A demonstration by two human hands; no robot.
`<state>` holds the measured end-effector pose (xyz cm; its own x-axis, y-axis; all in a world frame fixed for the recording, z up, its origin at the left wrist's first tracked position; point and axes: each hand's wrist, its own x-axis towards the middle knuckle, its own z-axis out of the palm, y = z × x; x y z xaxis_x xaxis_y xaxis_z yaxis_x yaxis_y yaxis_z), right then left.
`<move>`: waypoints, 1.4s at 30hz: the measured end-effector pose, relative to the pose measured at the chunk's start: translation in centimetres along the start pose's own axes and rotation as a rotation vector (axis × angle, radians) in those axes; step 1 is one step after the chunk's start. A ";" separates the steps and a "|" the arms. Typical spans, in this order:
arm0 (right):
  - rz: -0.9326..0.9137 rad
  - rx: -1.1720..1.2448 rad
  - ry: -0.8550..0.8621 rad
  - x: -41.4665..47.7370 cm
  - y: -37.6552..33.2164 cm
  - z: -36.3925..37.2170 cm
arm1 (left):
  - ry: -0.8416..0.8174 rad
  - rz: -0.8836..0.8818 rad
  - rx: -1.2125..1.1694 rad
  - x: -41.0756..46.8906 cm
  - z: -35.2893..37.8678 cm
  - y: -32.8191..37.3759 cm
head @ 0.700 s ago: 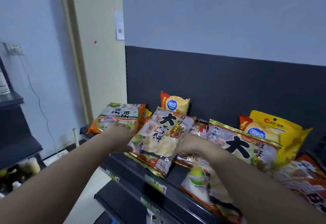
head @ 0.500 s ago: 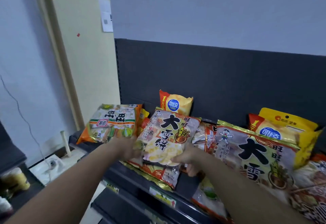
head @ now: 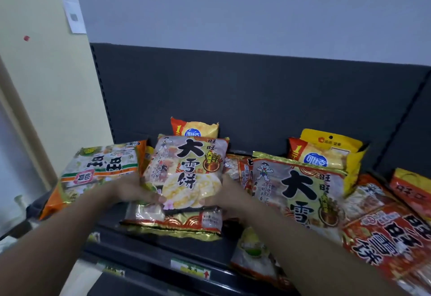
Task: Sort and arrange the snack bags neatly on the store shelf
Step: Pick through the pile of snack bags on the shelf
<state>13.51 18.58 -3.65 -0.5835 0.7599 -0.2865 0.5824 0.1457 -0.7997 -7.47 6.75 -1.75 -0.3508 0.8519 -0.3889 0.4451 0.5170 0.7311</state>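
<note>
Snack bag (head: pixel 186 172), gripped at its lower edge by left hand (head: pixel 133 190) and right hand (head: pixel 224 193), stands over a flat bag (head: pixel 172 222) near the shelf (head: pixel 163 246) front; best lowered square, label forward, releasing only once settled.

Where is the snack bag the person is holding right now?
The held bag is left of centre in the head view, between the left hand and right hand, flanked by the green-striped bag and a matching bag.
</note>
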 end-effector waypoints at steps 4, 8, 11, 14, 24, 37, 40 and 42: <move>-0.156 -0.078 0.073 -2.4 -1.9 -5.0 | 0.154 0.156 0.002 -1.9 -1.0 3.8; -0.224 -0.015 0.168 -6.6 -1.3 -10.8 | 0.239 0.248 -0.013 -3.9 1.6 9.1; -0.235 0.071 0.248 -10.6 1.8 -15.6 | 0.139 0.390 -0.025 -4.8 6.2 14.3; -0.196 0.140 0.317 -15.7 6.5 -20.5 | 0.089 0.518 -0.002 -5.5 12.4 19.7; 0.013 0.178 0.793 -37.0 25.3 -35.2 | -0.316 0.826 0.041 -8.9 39.9 36.9; 0.215 0.367 1.131 -54.8 42.9 -47.2 | -0.680 1.017 0.200 -13.8 67.6 52.9; 0.232 0.384 1.166 -55.3 45.8 -51.1 | -0.661 1.070 0.188 -12.5 72.1 57.0; 0.221 0.402 1.172 -55.3 47.2 -54.1 | -0.668 1.094 0.168 -11.4 74.6 59.8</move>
<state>103.88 17.66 2.97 0.4763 0.8784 0.0399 0.2697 -0.1027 -0.9574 84.64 34.20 4.57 0.7151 0.6877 0.1249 0.3522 -0.5088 0.7855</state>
